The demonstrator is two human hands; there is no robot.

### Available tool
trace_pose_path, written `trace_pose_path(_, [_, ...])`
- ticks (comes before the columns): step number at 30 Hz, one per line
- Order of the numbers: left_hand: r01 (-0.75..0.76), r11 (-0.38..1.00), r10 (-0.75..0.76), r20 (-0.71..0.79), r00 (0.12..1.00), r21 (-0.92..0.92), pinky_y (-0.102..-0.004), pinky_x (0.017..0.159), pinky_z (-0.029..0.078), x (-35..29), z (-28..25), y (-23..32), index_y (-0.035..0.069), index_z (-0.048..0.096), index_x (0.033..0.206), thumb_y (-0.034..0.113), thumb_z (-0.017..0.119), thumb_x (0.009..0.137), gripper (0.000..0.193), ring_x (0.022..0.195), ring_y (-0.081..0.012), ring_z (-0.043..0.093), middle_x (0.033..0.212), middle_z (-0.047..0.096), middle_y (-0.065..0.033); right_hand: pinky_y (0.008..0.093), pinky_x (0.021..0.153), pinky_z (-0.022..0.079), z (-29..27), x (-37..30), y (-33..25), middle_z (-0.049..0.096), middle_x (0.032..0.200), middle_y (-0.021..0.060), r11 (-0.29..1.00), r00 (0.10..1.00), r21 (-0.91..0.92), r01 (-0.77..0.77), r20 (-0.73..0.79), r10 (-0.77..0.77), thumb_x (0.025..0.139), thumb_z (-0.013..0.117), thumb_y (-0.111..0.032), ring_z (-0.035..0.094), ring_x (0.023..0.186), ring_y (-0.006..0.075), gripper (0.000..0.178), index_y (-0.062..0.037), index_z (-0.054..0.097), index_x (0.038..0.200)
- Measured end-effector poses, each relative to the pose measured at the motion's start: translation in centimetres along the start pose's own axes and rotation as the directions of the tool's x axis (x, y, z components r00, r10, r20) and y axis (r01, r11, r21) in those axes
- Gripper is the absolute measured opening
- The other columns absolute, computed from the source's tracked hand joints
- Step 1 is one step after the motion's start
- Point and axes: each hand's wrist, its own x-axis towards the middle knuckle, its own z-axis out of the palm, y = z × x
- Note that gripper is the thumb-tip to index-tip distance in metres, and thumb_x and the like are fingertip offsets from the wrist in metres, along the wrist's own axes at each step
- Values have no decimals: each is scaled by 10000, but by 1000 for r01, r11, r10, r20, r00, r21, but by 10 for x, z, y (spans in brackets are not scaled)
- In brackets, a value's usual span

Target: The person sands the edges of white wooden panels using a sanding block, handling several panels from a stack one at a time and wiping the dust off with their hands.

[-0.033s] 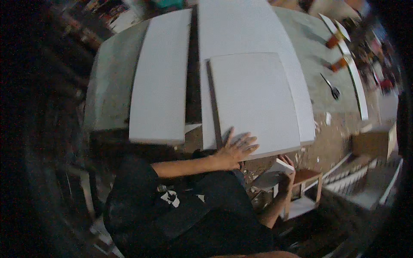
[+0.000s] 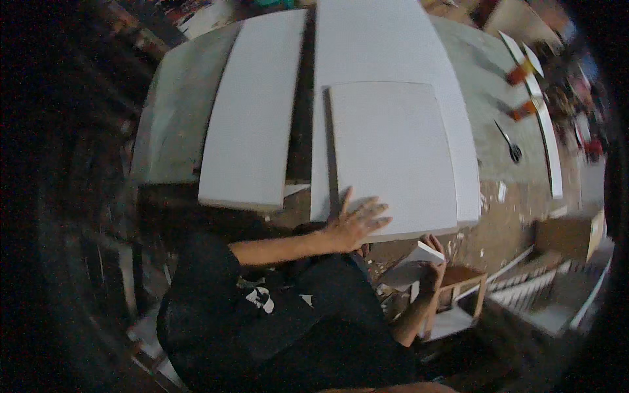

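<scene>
My left hand (image 2: 357,226) lies open, fingers spread, on the near edge of a white rectangular board (image 2: 393,144). That board rests on a larger white panel (image 2: 367,39), set in a little from its left side. Below the near edge, my right hand (image 2: 435,259) is closed round a small white board piece (image 2: 405,272). This piece is held tilted, its pale edge facing up; part of my grip is hidden behind it.
A long white board (image 2: 252,118) lies left of the panel, across a dark gap. Scissors (image 2: 511,145), two orange containers (image 2: 524,110) and white strips (image 2: 552,150) are on the right of the table. A small wooden stool (image 2: 462,281) and a cardboard box (image 2: 569,237) stand below.
The whole view has tilted slightly, so the table's right side sits lower and its left side higher. Both hands keep their places on the boards.
</scene>
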Motion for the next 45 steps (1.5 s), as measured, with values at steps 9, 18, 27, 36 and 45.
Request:
trace_pose_path(9, [212,976,-183,-348,919,49,-608,1120,171,-37,-2,-25,268,603,1244,324,806,648,633,1309,-228,414,1380,493,-2,297,821,499,44,35,-45,630,1151,125,991,983,-117,-72,160,90,768,666,-242,597,999,189,586,18,548,1279])
trace_pose_path(18, [228,961,-276,-464,842,-157,-464,1110,263,-13,-5,-48,139,605,1264,463,828,618,756,1317,-291,385,1379,490,-73,244,716,488,54,42,-73,651,1034,67,920,983,-345,-184,-36,183,646,552,-54,602,825,144,592,-54,611,1236])
trace_pose_path(27, [-67,973,-14,-347,938,-219,-511,1079,305,12,7,-78,104,559,1286,221,781,740,600,1311,-349,391,1381,461,-118,369,847,482,-37,-33,73,673,1049,166,564,788,-728,-390,-581,-204,694,631,-219,638,946,290,458,-31,643,1112])
trace_pose_path(36, [-77,971,-4,-339,941,-225,-504,1091,300,-6,13,-55,56,550,1281,76,728,734,576,1307,-364,385,1367,456,-170,499,769,520,1,-395,334,667,965,244,252,58,36,-967,-933,355,774,645,-413,628,891,449,454,12,661,932])
trace_pose_path(45, [-55,947,-79,-393,916,-318,-481,1054,361,46,6,-6,24,539,1275,70,722,738,569,1258,-365,433,1310,499,-159,473,765,521,65,-404,357,669,918,253,365,58,67,-929,-946,320,785,645,-240,642,907,423,327,26,658,973])
